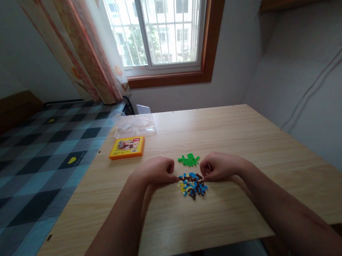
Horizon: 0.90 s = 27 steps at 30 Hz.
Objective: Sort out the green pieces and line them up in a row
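A mixed pile of small building bricks [192,186], blue, brown and yellow, lies on the wooden table between my two hands. Just beyond it is a smaller heap of green bricks [188,160]. My left hand [158,170] rests at the left of the mixed pile, fingers curled in and thumb reaching to the pile's edge. On the opposite side, my right hand [222,165] is curled the same way, its thumb at the pile's right edge. No brick shows inside either hand.
A yellow and orange box [127,147] lies flat at the left of the table [213,127]. Behind it stand clear plastic containers [134,123]. A bed with a checked cover [53,148] adjoins the table's left side, and a window [163,27] is ahead.
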Available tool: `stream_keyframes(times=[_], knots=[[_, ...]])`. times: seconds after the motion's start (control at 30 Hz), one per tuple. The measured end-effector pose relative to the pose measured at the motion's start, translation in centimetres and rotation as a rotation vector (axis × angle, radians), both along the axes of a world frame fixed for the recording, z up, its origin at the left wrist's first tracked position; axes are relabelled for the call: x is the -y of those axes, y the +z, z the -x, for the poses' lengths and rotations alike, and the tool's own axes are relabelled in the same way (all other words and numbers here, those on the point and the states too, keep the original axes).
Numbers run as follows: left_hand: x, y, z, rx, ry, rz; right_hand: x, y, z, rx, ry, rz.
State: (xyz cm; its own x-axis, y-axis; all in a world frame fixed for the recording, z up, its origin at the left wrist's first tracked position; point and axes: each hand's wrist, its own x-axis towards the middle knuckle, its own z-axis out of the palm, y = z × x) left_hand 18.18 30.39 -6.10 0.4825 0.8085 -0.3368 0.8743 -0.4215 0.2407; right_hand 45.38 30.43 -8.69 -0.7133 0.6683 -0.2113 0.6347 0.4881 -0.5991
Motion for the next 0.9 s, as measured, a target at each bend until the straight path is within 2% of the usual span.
stream_keyframes(times=[0.17,0.33,0.47,0.63,0.9], knots=[[-0.6,-1.1,0.0,0.076,0.044,-0.154,-1.7,-1.8,-1.1,-0.166,-0.077,0.093],[-1.6,-2.6,-0.3,0.216,0.093,-0.328,-4.5,-4.5,-1.8,-0.475,-0.41,-0.167],[-2.4,-3.6,-0.2,0.314,0.13,-0.392,-5.4,-5.5,-1.2,-0.621,-0.51,-0.244],[-3.3,-4.2,0.0,0.406,0.163,-0.402,-5.3,-5.7,-0.5,-0.656,-0.507,-0.227],[-3.7,-4.6,0.3,0.517,0.17,-0.391,-5.1,-5.6,-0.6,-0.61,-0.363,-0.221]])
